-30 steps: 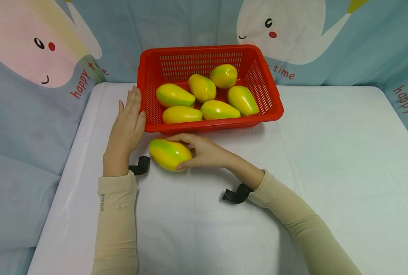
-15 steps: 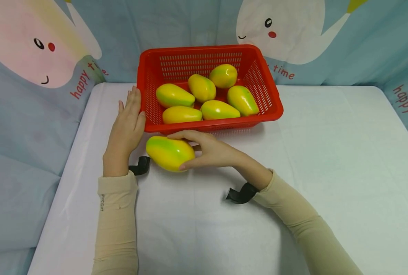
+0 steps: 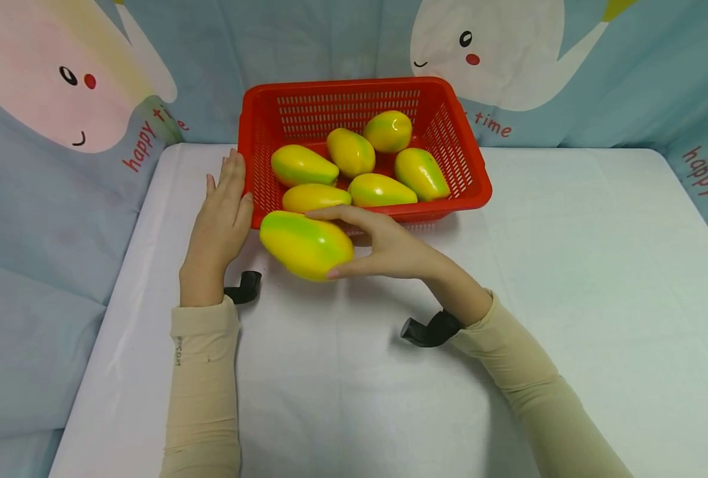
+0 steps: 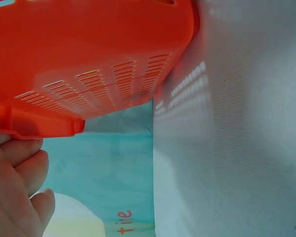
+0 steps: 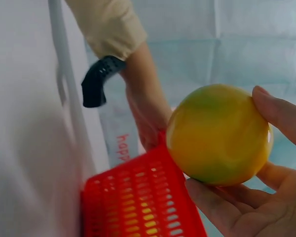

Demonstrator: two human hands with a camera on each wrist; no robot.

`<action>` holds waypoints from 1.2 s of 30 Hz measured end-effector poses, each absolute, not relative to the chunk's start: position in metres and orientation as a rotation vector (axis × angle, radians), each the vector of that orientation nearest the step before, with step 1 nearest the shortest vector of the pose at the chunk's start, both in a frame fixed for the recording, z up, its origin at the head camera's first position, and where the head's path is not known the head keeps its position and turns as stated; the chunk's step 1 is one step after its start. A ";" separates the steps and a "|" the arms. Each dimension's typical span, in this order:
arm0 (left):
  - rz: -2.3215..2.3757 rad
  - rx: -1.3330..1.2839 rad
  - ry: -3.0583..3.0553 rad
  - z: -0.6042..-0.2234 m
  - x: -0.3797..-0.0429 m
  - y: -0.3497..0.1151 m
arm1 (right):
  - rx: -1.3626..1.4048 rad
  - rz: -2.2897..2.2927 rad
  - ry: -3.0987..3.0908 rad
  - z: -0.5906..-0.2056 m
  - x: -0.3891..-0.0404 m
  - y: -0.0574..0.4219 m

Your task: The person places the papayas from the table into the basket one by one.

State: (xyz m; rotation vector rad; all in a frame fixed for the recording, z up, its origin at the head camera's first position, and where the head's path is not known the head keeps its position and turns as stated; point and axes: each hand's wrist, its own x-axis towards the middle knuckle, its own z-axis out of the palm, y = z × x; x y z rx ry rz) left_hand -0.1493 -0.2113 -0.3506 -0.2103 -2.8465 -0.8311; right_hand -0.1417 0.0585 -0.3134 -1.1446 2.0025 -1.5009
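Observation:
My right hand (image 3: pixel 383 244) grips a yellow-green mango (image 3: pixel 306 245), thumb on the near side and fingers on the far side. The mango is raised over the white table, overlapping the front rim of a red plastic basket (image 3: pixel 476 192) in the head view. In the right wrist view the thumb and fingers curl round the mango (image 5: pixel 219 136) from the right. My left hand (image 3: pixel 219 219) lies along the basket's left side, fingers straight against its rim. The left wrist view shows its fingers (image 4: pixel 32 170) right at the rim. Several mangoes (image 3: pixel 383 190) lie inside the basket.
A white cloth covers the table (image 3: pixel 568 265). Behind it and to the left hangs a blue curtain (image 3: pixel 330 40) printed with whales. Black wrist mounts (image 3: pixel 431 330) stick out from both sleeves.
My right hand has lifted the mango off the table, up and toward the basket's front rim. My left hand and the basket have stayed in place.

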 end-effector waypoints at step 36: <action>-0.843 -0.224 -2.828 -0.351 -0.149 -0.212 | -0.588 -1.774 2.369 -0.308 -0.200 0.123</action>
